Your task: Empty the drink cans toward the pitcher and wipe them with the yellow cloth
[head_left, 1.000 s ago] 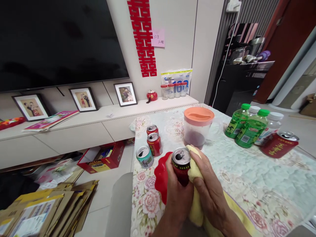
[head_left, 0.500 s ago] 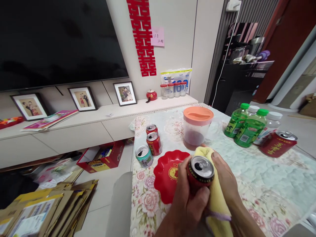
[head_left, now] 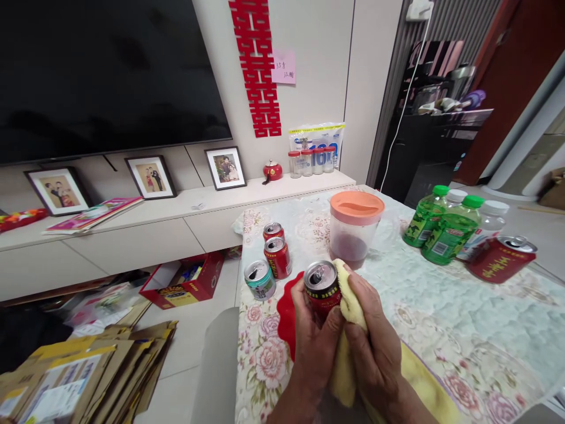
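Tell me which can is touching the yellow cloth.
The red can in the left hand; the two red cans and teal-rimmed can at left, and big can at right, stand apart.

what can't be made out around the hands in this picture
Red metal can: lower body, behind the left hand, head view.
Red scalloped dish: right side, behind the same hand and can, head view.
Yellow fabric cloth: gripped part, under the right hand, head view.
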A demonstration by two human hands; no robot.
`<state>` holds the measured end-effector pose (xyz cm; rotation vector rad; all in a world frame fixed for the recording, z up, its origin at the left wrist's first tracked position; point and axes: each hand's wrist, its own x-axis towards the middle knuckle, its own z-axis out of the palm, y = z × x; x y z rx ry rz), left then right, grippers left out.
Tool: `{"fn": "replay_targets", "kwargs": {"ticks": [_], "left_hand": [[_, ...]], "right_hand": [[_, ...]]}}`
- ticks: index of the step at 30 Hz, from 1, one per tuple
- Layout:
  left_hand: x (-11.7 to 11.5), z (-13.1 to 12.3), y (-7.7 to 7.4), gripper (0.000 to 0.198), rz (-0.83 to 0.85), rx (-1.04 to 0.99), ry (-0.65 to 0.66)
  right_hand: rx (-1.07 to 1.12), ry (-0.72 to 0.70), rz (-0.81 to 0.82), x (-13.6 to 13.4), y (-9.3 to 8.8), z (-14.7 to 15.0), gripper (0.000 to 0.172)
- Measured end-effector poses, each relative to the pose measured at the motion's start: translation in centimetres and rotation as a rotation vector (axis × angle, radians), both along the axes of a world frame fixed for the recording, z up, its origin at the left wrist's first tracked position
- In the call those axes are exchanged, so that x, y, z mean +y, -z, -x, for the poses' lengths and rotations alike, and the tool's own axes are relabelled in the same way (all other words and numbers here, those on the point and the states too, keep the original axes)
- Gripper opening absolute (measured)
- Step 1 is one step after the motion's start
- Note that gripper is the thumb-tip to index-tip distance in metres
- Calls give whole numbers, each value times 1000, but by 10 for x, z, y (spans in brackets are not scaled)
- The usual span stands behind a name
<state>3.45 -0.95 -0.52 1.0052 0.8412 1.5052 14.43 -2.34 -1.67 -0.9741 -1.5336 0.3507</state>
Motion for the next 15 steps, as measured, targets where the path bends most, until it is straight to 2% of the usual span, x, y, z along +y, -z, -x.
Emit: {"fn": "replay_targets", "kwargs": {"ticks": [2, 8, 11, 15], "left_hand": [[-3, 0, -3, 63, -31, 36, 35], [-8, 3, 1, 66, -184, 212, 96], [-12, 2, 8, 71, -234, 306, 59], [-16, -2, 12, 78, -119, 318, -35]], "right_hand": [[60, 20, 42, 3, -1, -3, 56], [575, -21, 405, 18, -15, -15, 58], [634, -8, 514, 24, -24, -17, 61], [616, 50, 557, 25, -27, -7, 69]]}}
